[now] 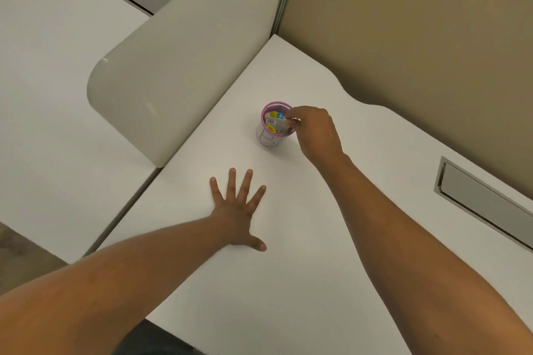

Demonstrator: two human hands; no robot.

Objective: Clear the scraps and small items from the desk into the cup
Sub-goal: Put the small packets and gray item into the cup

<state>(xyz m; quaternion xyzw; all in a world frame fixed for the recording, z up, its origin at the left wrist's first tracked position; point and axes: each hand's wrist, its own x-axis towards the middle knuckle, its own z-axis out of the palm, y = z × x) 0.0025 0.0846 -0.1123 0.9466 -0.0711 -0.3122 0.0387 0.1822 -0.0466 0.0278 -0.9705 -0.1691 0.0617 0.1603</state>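
The cup [273, 127], with a pink mesh rim, stands upright on the white desk [317, 239], toward the far side near the grey divider panel [178, 75]. The right hand [315, 131] is at the cup's right rim, fingers pinched on a small grey item [276, 123] in its mouth. The left hand [238, 215] lies flat and open on the desk, nearer, holding nothing.

The left hand [236, 212] is lying flat just below the frame's centre, palm down, fingers spread wide and thumb pointing right, its forearm entering from the lower left. The right hand [313, 131] is reaching up from the lower right, wrist bent, fingertips [292, 121] pinching together.
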